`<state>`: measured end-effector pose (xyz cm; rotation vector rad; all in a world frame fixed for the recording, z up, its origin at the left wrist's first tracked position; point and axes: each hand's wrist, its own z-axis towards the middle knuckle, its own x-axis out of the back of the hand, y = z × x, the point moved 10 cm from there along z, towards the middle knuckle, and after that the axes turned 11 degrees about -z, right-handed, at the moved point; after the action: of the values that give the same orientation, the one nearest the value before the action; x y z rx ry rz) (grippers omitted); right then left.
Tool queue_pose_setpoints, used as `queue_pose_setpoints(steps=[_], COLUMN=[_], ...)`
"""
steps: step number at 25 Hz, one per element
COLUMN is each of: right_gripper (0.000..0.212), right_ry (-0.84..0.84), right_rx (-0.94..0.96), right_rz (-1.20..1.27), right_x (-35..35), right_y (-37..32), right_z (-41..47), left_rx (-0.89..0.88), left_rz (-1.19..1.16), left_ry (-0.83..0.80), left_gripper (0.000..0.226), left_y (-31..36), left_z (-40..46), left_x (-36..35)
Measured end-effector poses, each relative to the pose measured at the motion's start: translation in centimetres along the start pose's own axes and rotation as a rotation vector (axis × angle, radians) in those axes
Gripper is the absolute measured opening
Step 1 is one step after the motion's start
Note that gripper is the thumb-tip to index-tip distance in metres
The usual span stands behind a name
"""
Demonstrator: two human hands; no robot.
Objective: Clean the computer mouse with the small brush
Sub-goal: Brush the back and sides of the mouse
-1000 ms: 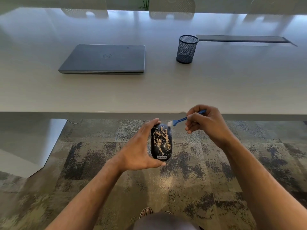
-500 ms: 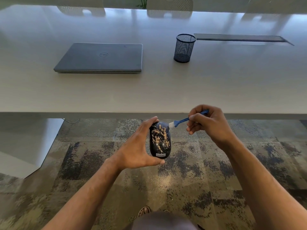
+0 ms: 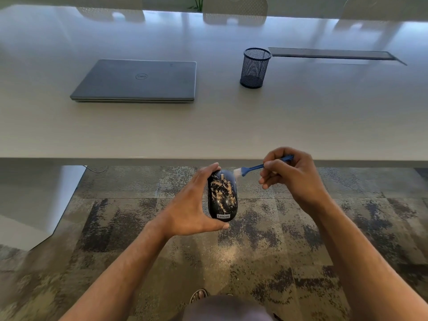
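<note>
A long pale tabletop [image 3: 301, 117] catches soft daylight across its far edge, where white perforated chairs [image 3: 235, 10] line the opposite side. A closed grey laptop [image 3: 136, 81] and mesh pen cup [image 3: 254, 68] sit on it; mottled grey-and-tan carpet [image 3: 266, 239] covers the floor below.

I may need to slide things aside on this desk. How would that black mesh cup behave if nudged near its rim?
The mesh cup looks empty and see-through, so probably light. It stands taller than wide on a smooth table, so a push near the rim may tip it; a low push would likely slide it. Tipped, its round wall could roll.
</note>
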<state>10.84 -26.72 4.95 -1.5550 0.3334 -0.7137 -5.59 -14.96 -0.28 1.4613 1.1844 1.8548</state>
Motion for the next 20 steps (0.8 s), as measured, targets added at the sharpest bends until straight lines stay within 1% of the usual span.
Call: queue_pose_setpoints(steps=[5, 9, 13, 17, 20], right_gripper=[0.005, 0.008, 0.010, 0.010, 0.012], right_ry=[-0.065, -0.015, 0.011, 0.002, 0.035], right_rx=[-0.012, -0.012, 0.028, -0.009, -0.035], right_rz=[0.005, -0.024, 0.027, 0.016, 0.008], right_x=[-1.7, 0.0, -0.5, -0.8, 0.4], right_y=[0.6, 0.8, 0.1, 1.3, 2.1], right_z=[-0.3, -0.7, -0.5, -0.8, -1.2], left_rx=[0.000, 0.007, 0.015, 0.021, 0.022], left_rz=[-0.006, 0.000, -0.008, -0.024, -0.027], left_ry=[0.003, 0.013, 0.011, 0.012, 0.024], left_gripper=[0.128, 0.128, 0.128, 0.128, 0.127], left_y=[-0.1, -0.1, -0.1, -0.2, -0.4], left_z=[0.3, 0.2, 0.3, 0.3, 0.0], left_x=[0.1, 0.3, 0.2, 0.3, 0.7])
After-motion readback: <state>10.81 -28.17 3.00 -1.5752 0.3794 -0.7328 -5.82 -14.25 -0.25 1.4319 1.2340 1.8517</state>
